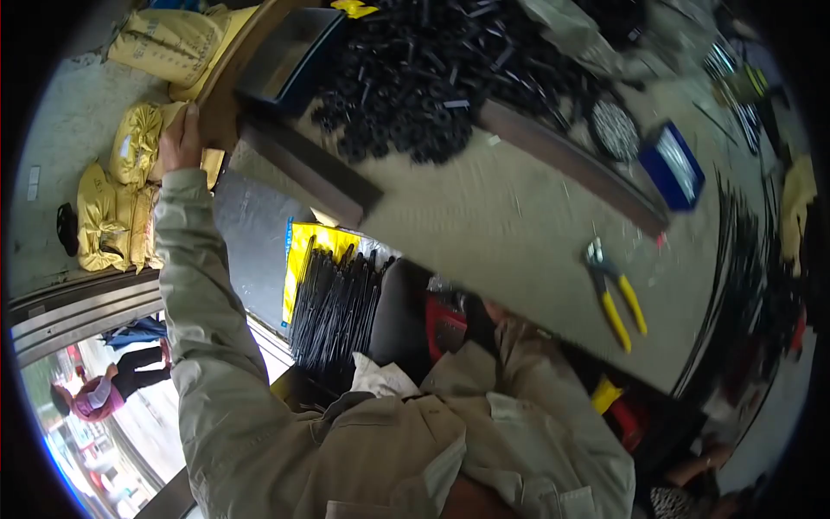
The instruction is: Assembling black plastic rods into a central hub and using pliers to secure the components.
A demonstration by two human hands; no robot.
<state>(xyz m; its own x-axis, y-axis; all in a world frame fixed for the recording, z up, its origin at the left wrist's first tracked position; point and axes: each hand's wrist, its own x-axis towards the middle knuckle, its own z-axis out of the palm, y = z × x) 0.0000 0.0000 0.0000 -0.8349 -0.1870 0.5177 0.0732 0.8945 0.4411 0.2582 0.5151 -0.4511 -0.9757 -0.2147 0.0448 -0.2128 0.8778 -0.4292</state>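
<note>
My left hand (180, 140) reaches out to the far left and is closed on the edge of a curved brown board (218, 117) beside the table. Only a little of my right hand (495, 312) shows at the table's near edge; its fingers are hidden. Pliers with yellow handles (624, 309) lie on the table (493, 233) to the right of that hand. In front of my body stands a bundle of long thin black rods (333, 303) against a yellow sheet (298, 264). A red object (446, 323) is close to my right hand, below the table edge.
Black ring-like and short parts (415, 78) are heaped at the back, between two dark bars (303, 169). A blue bin (298, 60) stands back left. A round dish of small pieces (614, 130) and a blue box (672, 169) sit right. Yellow sacks (134, 147) lie left.
</note>
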